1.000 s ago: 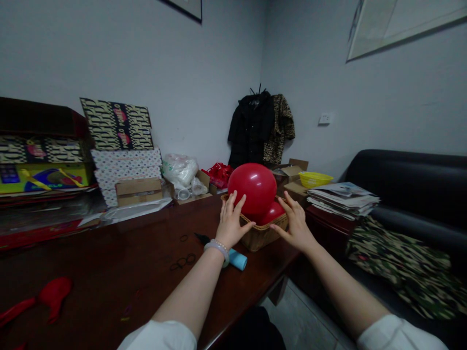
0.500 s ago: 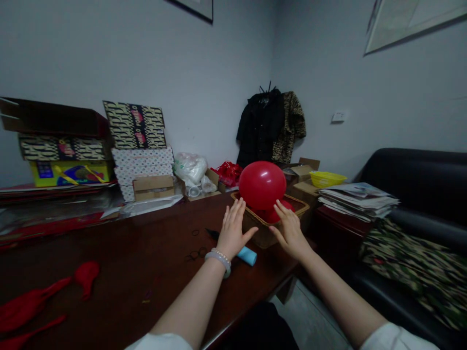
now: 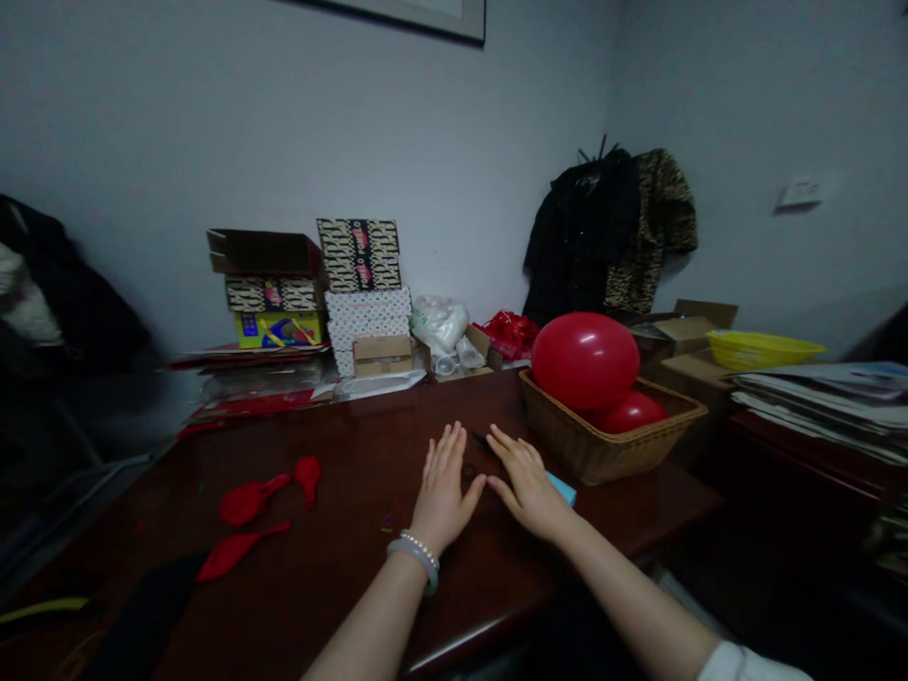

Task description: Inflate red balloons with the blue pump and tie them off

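My left hand [image 3: 448, 492] is stretched out over the table with its fingers together and straight, holding nothing. Close beside it, my right hand [image 3: 529, 480] also lies open and flat, partly covering a light blue object [image 3: 562, 489] and a thin dark item on the tabletop. To the right of both hands stands a wicker basket [image 3: 602, 457]. One inflated red balloon [image 3: 585, 360] rests high in it, and a second red balloon [image 3: 630, 413] sits lower inside. Several uninflated red balloons [image 3: 245, 502] lie on the left part of the table.
Stacked boxes [image 3: 369, 322] and a white plastic bag [image 3: 441, 323] line the table's back. A yellow basket [image 3: 762, 349] and a pile of papers [image 3: 815, 402] are at the right. A black strip [image 3: 148, 615] lies at the front left. Coats [image 3: 585, 236] hang on the wall.
My view has turned left. Both hands have moved away from the balloon and basket, back over the table and nearer each other. The balloons stay in the basket.
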### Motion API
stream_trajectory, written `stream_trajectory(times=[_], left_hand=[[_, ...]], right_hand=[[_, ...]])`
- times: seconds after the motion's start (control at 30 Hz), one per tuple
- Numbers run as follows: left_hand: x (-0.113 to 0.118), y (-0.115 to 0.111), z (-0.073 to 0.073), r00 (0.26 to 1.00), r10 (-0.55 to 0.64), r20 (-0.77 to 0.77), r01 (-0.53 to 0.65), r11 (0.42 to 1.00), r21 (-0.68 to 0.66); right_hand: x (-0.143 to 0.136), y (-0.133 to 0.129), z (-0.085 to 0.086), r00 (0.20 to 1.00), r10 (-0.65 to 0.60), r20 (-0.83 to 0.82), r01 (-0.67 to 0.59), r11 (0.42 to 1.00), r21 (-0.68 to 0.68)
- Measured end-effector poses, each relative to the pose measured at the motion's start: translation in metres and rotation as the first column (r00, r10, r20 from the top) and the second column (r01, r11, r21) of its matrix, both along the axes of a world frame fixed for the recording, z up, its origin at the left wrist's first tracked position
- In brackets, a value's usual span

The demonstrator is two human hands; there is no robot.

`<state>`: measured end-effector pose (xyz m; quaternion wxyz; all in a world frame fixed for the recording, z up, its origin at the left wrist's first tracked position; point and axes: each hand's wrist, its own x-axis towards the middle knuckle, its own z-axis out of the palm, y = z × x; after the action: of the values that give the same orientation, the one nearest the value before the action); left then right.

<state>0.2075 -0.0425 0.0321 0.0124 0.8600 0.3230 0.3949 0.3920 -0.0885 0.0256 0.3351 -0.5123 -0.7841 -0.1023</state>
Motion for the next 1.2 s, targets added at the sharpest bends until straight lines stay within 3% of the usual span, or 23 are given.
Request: stream_trajectory(times=[0.3, 0.5, 0.73, 0.83, 1.03, 1.1, 1.2], left_hand=[[-0.133, -0.012, -0.016, 0.974, 0.199, -0.106, -0.204, 0.978, -0.037], [-0.189, -0.017, -0.048, 0.943, 0.327, -0.065, -0.333, 0.936, -0.116], [-0.225, 0.002, -0.077, 0.887, 0.461, -0.028, -0.455, 0.862, -0.222], [-0.239, 0.019, -0.083, 0.825, 0.555, -0.101, -0.562, 0.791, -0.242], [-0.270, 0.044, -0.089, 0.621, 0.730, -0.286, -0.784, 0.570, -0.245], [-0.277, 0.046, -0.089, 0.576, 0.752, -0.322, -0.818, 0.534, -0.216], [-0.284, 0.046, -0.089, 0.541, 0.762, -0.355, -0.838, 0.525, -0.151]], right_hand=[[-0.117, 0.017, -0.014, 0.988, 0.147, -0.048, -0.154, 0.968, -0.198], [-0.171, 0.009, -0.040, 0.975, 0.203, -0.089, -0.222, 0.914, -0.339], [-0.178, 0.019, -0.066, 0.965, 0.225, -0.137, -0.263, 0.850, -0.456], [-0.176, 0.026, -0.073, 0.963, 0.222, -0.155, -0.270, 0.829, -0.490], [-0.181, 0.030, -0.075, 0.950, 0.253, -0.182, -0.312, 0.786, -0.534], [-0.181, 0.029, -0.075, 0.949, 0.255, -0.185, -0.315, 0.781, -0.539], [-0.180, 0.028, -0.080, 0.949, 0.255, -0.184, -0.314, 0.790, -0.527]])
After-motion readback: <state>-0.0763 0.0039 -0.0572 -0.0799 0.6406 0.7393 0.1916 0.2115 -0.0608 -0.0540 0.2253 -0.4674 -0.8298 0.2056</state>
